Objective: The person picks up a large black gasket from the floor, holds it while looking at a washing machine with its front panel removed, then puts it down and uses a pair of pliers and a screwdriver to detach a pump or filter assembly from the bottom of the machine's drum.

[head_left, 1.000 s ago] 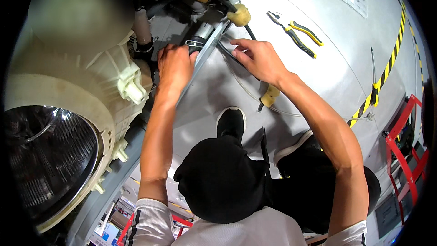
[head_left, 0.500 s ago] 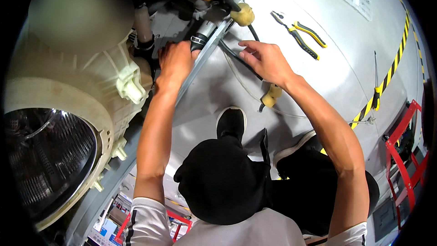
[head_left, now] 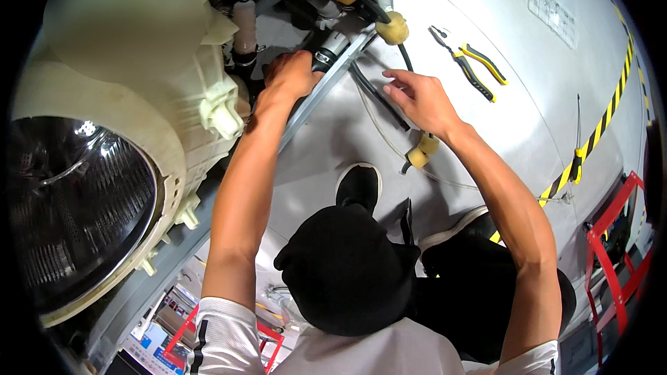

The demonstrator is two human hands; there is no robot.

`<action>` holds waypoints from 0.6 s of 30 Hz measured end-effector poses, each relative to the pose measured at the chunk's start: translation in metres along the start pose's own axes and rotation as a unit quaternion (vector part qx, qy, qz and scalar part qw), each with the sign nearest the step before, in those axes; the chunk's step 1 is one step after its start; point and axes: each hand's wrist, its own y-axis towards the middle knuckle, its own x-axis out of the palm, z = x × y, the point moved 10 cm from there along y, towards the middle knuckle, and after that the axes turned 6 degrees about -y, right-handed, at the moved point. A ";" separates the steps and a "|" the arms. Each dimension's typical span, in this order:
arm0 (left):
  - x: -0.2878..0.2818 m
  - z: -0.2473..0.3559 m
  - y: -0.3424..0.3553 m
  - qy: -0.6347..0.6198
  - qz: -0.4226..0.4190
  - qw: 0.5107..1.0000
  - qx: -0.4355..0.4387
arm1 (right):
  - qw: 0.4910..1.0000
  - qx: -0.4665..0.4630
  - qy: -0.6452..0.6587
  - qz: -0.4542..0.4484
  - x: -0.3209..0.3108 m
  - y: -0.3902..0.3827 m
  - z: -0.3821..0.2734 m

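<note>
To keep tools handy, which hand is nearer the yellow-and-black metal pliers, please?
Right: the right hand is left of the pliers, apart; the left hand is farther left, beyond the grey metal rail.

This place looked like a workshop. A big cream washing machine tub stood with its insides showing, and you could see the shiny metal drum in it. Right of the tub ran a grey metal bar, and a black hose with a metal clip sat between the two. Farther right of the tub, pliers with yellow and black handles lay on the smooth grey floor. Even farther right of the tub, a screwdriver lay on yellow and black striped tape stuck down there. Way out to the right of the tub stood a red metal frame.
</note>
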 end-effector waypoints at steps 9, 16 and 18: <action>0.003 -0.003 0.005 -0.019 -0.006 1.000 -0.012 | 0.999 -0.004 -0.032 -0.013 0.001 -0.008 0.000; -0.003 -0.004 -0.003 -0.010 0.122 0.992 0.035 | 0.999 -0.007 -0.029 -0.016 0.007 -0.014 0.002; -0.007 -0.001 -0.007 0.006 0.135 0.990 0.040 | 0.999 -0.004 -0.030 -0.023 0.012 -0.013 0.005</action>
